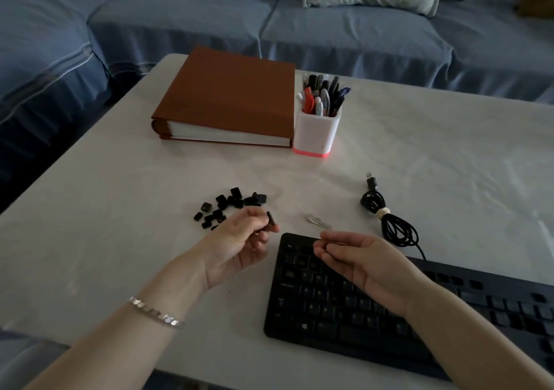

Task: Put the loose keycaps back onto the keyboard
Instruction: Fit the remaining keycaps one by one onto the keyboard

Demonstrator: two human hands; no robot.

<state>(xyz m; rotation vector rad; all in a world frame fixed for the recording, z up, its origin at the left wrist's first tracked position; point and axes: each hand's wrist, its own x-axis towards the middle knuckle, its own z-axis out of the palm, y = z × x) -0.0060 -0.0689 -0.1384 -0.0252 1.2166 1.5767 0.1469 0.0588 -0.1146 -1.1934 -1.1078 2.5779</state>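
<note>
A black keyboard (326,311) lies on the white table at the lower right, with several gaps in its top rows. A pile of loose black keycaps (227,206) sits on the table to its left. My left hand (239,239) hovers just in front of the pile and pinches one black keycap (271,220) between thumb and fingertips. My right hand (362,260) hangs palm-up over the keyboard's upper left part, fingers loosely curled; whether it holds anything is unclear.
A brown binder (227,96) and a white pen holder (317,129) full of pens stand at the back of the table (120,209). The keyboard's coiled black USB cable (386,212) lies right of centre. A small shiny object (317,221) rests beyond the keyboard. A blue sofa (329,24) runs behind.
</note>
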